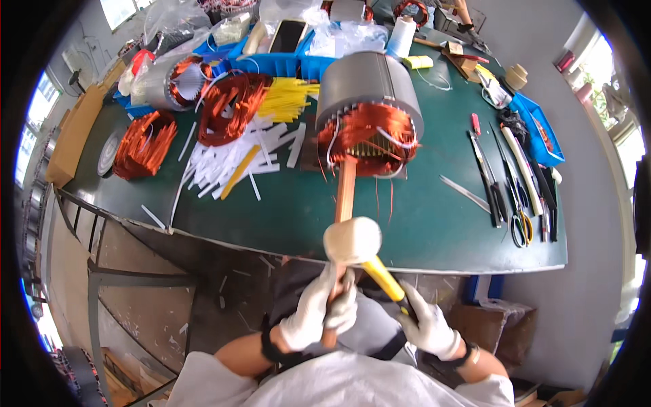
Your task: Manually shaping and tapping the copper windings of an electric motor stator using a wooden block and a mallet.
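Note:
Both my hands wear white gloves. My left hand (316,309) is closed round a wooden stick (345,197), whose far end reaches into the copper windings (369,129) at the near face of a grey motor stator (369,81). The stator lies on its side on the green bench, and white ties hang from its windings. In my right hand (428,324) is the yellow and black handle of a mallet (383,277). Its pale head (352,240) is in front of the stick, above my left hand; whether they touch I cannot tell.
Left of the stator lie copper coil bundles (144,145), white strips (227,159) and yellow strips (285,100). Scissors (521,227), knives (487,176) and a blue tray (538,129) lie at right. Blue bins (274,64) stand behind. Another person's arm (464,13) shows at the far edge.

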{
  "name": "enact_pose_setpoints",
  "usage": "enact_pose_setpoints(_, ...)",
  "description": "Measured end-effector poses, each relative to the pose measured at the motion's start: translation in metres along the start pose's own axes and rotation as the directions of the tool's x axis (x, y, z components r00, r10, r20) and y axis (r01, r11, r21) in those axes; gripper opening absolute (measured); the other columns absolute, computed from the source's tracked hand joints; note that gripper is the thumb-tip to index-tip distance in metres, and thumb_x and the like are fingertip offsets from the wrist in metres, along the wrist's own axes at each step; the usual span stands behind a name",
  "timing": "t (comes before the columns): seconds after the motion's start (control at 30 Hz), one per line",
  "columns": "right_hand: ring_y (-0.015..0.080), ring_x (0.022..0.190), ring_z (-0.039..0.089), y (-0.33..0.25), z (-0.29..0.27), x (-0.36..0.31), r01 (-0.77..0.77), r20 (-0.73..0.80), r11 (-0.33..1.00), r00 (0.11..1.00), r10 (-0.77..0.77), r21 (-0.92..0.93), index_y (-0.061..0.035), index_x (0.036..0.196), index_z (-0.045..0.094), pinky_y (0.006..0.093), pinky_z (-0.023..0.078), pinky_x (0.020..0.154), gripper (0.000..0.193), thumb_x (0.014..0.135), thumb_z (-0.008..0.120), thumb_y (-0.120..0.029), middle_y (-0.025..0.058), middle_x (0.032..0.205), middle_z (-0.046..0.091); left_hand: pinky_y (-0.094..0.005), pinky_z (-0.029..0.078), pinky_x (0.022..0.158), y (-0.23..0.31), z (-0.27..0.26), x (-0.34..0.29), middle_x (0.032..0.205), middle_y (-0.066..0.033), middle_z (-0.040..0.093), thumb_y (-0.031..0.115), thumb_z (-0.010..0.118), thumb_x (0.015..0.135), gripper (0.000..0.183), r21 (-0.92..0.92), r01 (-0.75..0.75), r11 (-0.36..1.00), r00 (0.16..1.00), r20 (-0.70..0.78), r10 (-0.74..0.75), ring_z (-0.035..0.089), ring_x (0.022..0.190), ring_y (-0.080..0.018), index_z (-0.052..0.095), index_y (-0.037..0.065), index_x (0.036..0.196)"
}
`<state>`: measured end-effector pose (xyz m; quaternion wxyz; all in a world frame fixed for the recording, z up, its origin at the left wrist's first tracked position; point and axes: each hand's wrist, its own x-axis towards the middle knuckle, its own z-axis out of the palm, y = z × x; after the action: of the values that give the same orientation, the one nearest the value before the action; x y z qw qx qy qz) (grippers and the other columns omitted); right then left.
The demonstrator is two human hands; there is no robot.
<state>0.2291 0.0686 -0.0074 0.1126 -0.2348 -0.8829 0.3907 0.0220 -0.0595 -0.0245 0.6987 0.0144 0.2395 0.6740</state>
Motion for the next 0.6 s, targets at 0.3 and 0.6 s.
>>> enact_pose_setpoints(0.3,0.0048,0.043,0.038,0.049,-0.053,0.045,-0.047,-0.567,0.824,0.704,0.428,0.565,-0.0075,0.144,0.031,0.0213,0.030,0.038,0.046,0.104,0.045,-0.024,-0.0012,0.062,0.044,-0.0299,0.049,0.055,0.104,0.014,0.034,0.080,-0.0075,0.059,0.019,0.083,0.077,0.041,0.954,-0.239,-0.181,0.341,0.257,0.904,0.061,0.061,-0.0165,0.052,0.003,0.096)
enact_pose_setpoints(0.6,0.0046,0.045,0.037,0.079,-0.054,0.059,0.104,-0.602,0.695,0.601,0.526,0.711,-0.0108,0.123,0.043,0.0204,0.030,0.039,0.025,0.103,0.048,-0.024,-0.0019,0.064,0.042,-0.0423,0.054,0.069,0.165,0.042,0.104,0.095,-0.0207,0.064,0.032,0.079,0.073,0.063,0.443,0.241,-0.863,0.453,0.735,0.504,0.066,0.080,-0.0351,0.052,-0.005,0.116)
